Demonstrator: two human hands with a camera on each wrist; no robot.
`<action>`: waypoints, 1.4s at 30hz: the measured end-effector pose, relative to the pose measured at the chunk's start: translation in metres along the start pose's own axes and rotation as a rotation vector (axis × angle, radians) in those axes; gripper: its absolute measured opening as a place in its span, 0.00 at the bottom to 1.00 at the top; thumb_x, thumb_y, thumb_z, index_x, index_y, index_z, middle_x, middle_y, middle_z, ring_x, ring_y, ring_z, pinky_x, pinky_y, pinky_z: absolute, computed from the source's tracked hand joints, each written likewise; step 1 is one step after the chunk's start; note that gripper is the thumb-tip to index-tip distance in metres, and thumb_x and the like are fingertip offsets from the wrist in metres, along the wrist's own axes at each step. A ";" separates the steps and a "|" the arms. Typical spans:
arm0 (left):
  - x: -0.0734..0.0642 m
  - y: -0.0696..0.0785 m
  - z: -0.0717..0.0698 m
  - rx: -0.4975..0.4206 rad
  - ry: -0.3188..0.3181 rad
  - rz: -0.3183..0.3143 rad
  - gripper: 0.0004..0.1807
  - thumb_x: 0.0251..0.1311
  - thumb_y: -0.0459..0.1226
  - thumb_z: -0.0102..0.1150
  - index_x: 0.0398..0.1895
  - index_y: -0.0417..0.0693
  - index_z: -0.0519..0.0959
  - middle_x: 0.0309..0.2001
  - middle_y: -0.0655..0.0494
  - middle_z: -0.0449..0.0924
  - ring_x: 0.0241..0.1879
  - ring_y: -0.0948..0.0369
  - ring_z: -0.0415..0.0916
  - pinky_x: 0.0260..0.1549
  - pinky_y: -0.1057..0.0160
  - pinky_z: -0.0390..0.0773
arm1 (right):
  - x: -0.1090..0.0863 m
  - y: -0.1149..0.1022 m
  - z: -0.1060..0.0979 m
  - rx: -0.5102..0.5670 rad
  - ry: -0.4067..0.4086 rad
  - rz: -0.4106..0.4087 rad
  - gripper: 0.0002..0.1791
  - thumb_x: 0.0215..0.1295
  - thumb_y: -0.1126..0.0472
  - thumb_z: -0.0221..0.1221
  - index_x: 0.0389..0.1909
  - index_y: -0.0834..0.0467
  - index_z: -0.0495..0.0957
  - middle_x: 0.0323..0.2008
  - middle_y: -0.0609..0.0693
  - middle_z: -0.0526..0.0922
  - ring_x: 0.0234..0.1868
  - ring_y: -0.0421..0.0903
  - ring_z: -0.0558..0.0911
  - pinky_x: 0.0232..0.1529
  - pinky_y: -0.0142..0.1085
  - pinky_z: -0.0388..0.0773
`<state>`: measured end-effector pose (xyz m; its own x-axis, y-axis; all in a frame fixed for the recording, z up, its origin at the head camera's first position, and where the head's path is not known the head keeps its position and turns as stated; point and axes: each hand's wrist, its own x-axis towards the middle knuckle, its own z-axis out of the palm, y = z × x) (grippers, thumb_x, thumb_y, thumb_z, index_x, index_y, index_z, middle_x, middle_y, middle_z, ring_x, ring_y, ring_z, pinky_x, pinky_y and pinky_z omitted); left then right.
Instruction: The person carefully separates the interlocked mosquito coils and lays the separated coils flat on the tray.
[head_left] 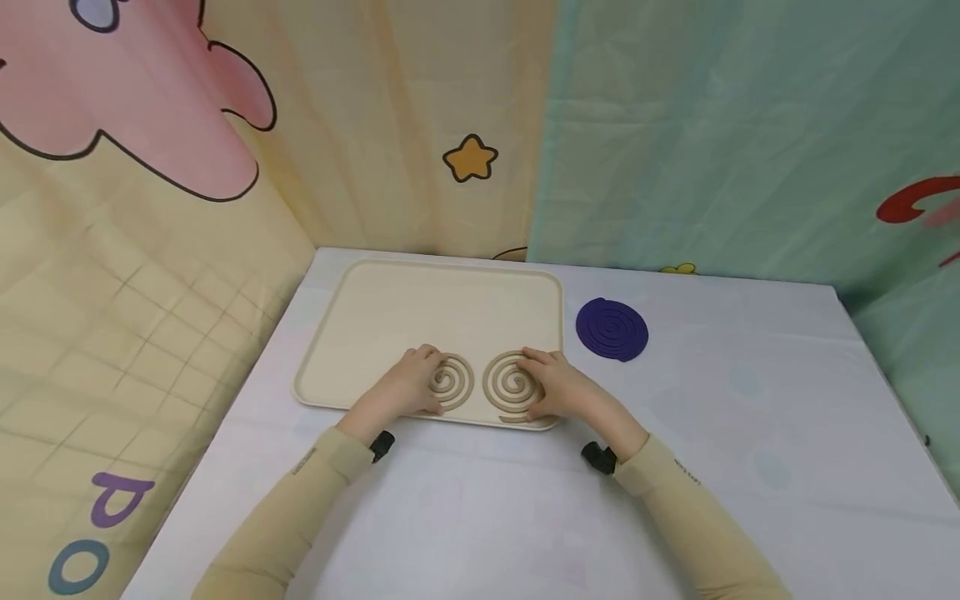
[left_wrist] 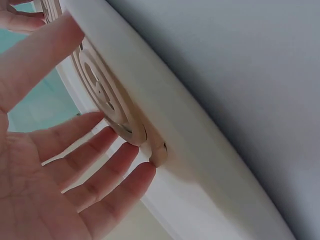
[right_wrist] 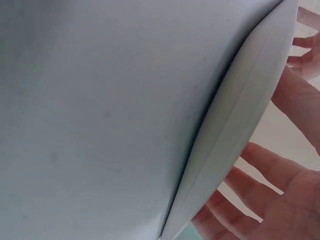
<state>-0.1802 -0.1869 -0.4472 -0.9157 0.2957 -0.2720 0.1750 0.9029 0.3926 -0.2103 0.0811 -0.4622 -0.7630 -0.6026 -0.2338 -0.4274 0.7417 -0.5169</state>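
Note:
Two tan spiral mosquito coils lie side by side at the near right part of a cream tray (head_left: 442,304). My left hand (head_left: 408,385) spans the left tan coil (head_left: 471,382), thumb at its near edge and fingers on the far side. In the left wrist view, fingertips (left_wrist: 131,147) touch this coil's (left_wrist: 102,87) outer edge. The right hand (head_left: 561,387) holds the right tan coil (head_left: 487,385) from its right side, covering part of it. That coil's tail end shows by the tray's near rim. In the right wrist view the rim hides the coil.
A dark purple spiral coil disc (head_left: 611,329) lies on the white tablecloth (head_left: 735,433) just right of the tray. Printed curtains (head_left: 420,125) stand behind the table's far edge and along its left side.

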 end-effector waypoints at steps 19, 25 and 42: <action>-0.008 0.002 0.001 -0.038 0.023 -0.036 0.46 0.51 0.39 0.74 0.70 0.33 0.62 0.70 0.34 0.59 0.68 0.37 0.56 0.63 0.38 0.69 | -0.006 0.005 -0.004 0.074 0.097 -0.001 0.40 0.56 0.56 0.71 0.69 0.62 0.67 0.74 0.63 0.60 0.73 0.65 0.59 0.71 0.57 0.61; 0.007 0.028 -0.013 -0.170 0.111 0.026 0.37 0.64 0.40 0.62 0.72 0.37 0.60 0.73 0.37 0.57 0.72 0.40 0.53 0.66 0.39 0.66 | -0.013 0.033 -0.041 0.153 0.313 0.117 0.30 0.66 0.56 0.63 0.66 0.64 0.70 0.66 0.65 0.71 0.67 0.64 0.69 0.66 0.57 0.68; 0.148 0.148 0.028 -0.469 0.154 0.008 0.20 0.67 0.40 0.59 0.57 0.38 0.75 0.55 0.43 0.80 0.56 0.49 0.76 0.55 0.57 0.77 | -0.015 0.127 -0.080 0.228 0.339 0.555 0.32 0.69 0.52 0.55 0.62 0.75 0.67 0.59 0.75 0.72 0.61 0.68 0.72 0.62 0.55 0.71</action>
<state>-0.2800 -0.0006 -0.4541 -0.9640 0.2207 -0.1483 0.0328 0.6524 0.7571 -0.2920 0.2084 -0.4582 -0.9649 0.0020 -0.2625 0.1551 0.8110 -0.5641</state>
